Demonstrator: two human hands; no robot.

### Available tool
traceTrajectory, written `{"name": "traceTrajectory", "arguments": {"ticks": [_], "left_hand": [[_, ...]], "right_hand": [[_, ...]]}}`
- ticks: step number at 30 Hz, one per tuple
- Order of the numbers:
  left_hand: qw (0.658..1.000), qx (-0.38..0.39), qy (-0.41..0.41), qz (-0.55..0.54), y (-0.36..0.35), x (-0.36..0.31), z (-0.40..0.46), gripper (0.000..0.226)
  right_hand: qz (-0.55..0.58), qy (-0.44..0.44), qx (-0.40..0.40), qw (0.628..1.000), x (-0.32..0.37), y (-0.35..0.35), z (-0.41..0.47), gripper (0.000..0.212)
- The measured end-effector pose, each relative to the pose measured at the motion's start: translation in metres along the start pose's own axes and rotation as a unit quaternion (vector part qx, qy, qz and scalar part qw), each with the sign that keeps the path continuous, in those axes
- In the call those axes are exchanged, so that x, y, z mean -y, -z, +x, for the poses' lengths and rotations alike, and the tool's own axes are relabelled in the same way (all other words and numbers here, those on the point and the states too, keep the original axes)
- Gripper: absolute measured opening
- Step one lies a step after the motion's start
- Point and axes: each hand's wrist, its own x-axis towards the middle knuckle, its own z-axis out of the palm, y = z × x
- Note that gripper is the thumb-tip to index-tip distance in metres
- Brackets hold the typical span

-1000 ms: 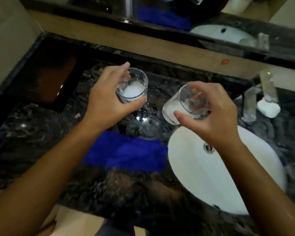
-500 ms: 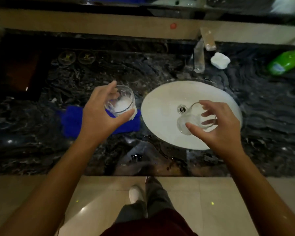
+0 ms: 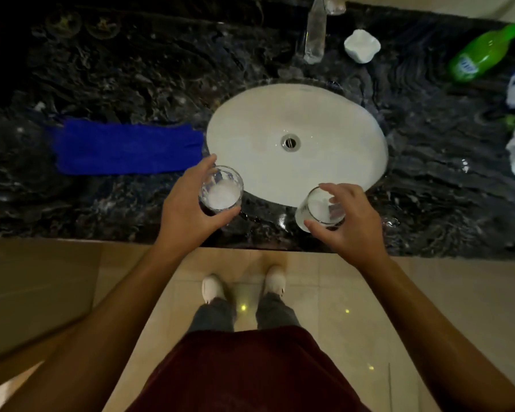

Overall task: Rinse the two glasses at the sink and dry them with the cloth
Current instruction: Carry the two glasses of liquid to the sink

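Left hand [image 3: 188,215] curled around a clear glass [image 3: 220,188], right hand [image 3: 351,221] gripping a second glass [image 3: 318,209] from above, both held over the near edge of the dark marble surface [image 3: 131,69], just at the rim of the white oval sink [image 3: 324,114]; blue cloth [image 3: 125,147] lies flat left of the sink; tap [image 3: 314,34], white dish [image 3: 361,46] and green bottle [image 3: 485,52] stand behind; beige tiled floor [image 3: 428,292] below

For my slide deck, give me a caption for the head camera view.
Left hand and right hand each hold a glass at the sink, cloth alongside.
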Motion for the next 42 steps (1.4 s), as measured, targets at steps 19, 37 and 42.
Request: {"name": "traceTrajectory", "arguments": {"ticks": [19,37,42], "left_hand": [[0.995,0.044,-0.007,0.084,-0.052,0.010,-0.029,0.086],[0.992,0.073,0.012,0.099,-0.050,0.007,-0.030,0.086],[0.986,0.100,0.020,0.131,-0.047,0.004,-0.027,0.090]], "right_hand": [[-0.023,0.062,0.059,0.996,-0.043,-0.021,-0.007,0.069],[-0.015,0.054,0.056,0.997,-0.040,-0.024,-0.012,0.069],[-0.009,0.050,0.060,0.997,-0.038,-0.021,-0.011,0.069]]}}
